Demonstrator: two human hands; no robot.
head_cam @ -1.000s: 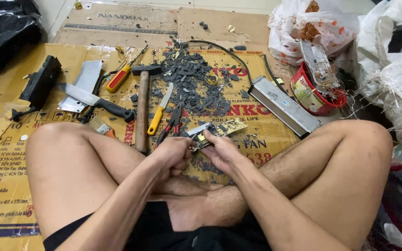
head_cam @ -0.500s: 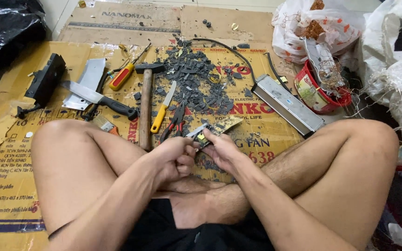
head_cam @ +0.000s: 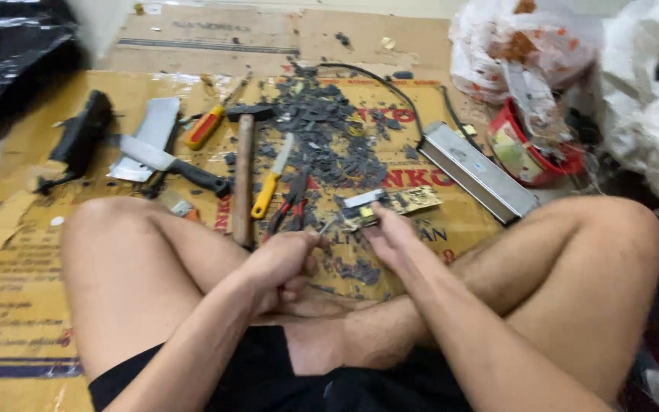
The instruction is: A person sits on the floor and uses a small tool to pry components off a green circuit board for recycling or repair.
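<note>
Seated cross-legged on the cardboard sheet (head_cam: 32, 305), you work over your shins. Your left hand (head_cam: 282, 262) is curled tight, its fingers closed on a thin metal tool (head_cam: 328, 224) whose tip points up and to the right. Your right hand (head_cam: 392, 233) pinches the near edge of a small circuit board (head_cam: 390, 204), fingers closed on it; the board juts away from your fingertips, lifted just off the cardboard, and the tool tip meets its left end.

Just beyond your left fingers lie red-handled pliers (head_cam: 290, 204), a yellow-handled screwdriver (head_cam: 270, 183) and a wooden-handled hammer (head_cam: 242, 174), all lengthwise, close together. Farther left rest a black-handled knife (head_cam: 169, 164), a steel cleaver blade (head_cam: 150, 133), a red-and-yellow screwdriver (head_cam: 209, 126) and a black tool (head_cam: 78, 141). A heap of dark grey fragments (head_cam: 329, 137) spreads beyond the board. To the right of your right fingers a long metal casing (head_cam: 478, 172) lies slantwise, with a red container (head_cam: 535, 149) and white plastic bags (head_cam: 528, 38) behind it.

Your knees wall in both sides; open cardboard remains only between your fingers and the tool row, narrow.
</note>
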